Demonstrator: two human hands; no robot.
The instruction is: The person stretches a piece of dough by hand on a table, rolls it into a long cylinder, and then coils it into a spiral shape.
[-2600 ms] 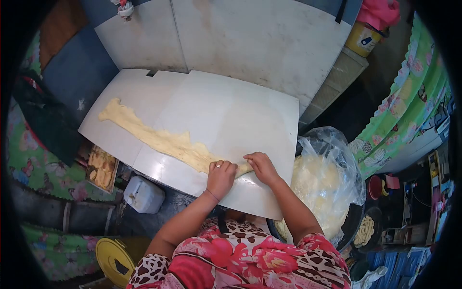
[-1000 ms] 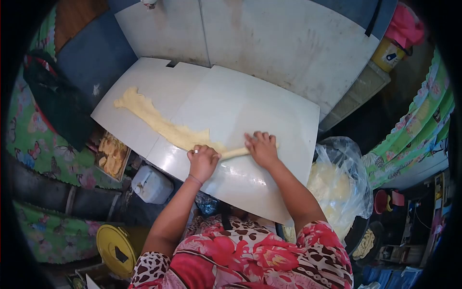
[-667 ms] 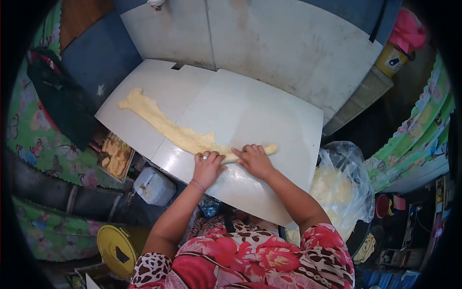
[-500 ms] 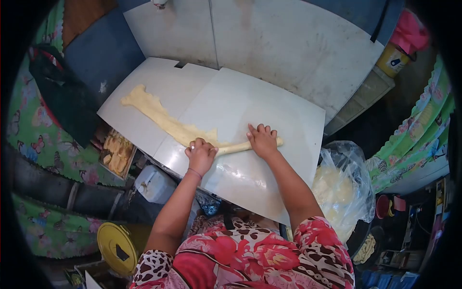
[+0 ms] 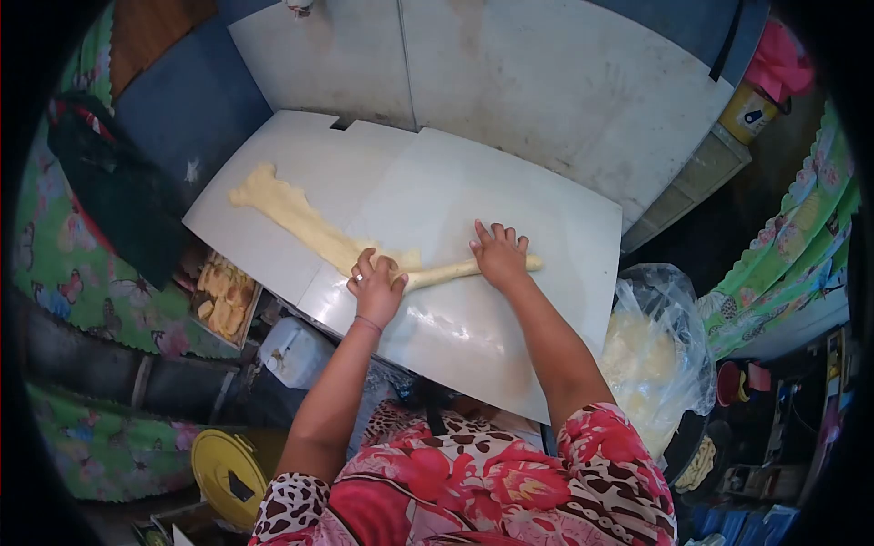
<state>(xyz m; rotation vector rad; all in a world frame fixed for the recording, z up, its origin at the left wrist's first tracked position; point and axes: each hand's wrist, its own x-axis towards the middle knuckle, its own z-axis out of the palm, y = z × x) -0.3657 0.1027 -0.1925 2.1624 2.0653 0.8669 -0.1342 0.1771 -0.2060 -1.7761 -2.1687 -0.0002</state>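
Note:
A long strip of pale yellow dough (image 5: 296, 215) lies slantwise over the white work surface. Its left part is flat and ragged-edged, while the right part is a rolled rope. My left hand (image 5: 376, 287), with a ring on one finger, curls over the dough where the flat part meets the roll; its thumb is at the roll and the fingertips are partly hidden. Over the roll near its right end rests my right hand (image 5: 502, 258), palm down with fingers spread. A short end of the roll sticks out to the right of that hand.
Left of the table is a tray of bread-like pieces (image 5: 226, 300), with a white jug (image 5: 296, 353) and a yellow lidded bucket (image 5: 223, 473) nearer me. A clear plastic bag (image 5: 651, 350) with pale dough-like contents sits at the right edge. White panels (image 5: 546, 91) stand behind.
The fingers of my left hand have lifted and loosened a little over the dough. My right hand has shifted slightly up along the roll, its fingers stretched further forward. The view has shifted slightly.

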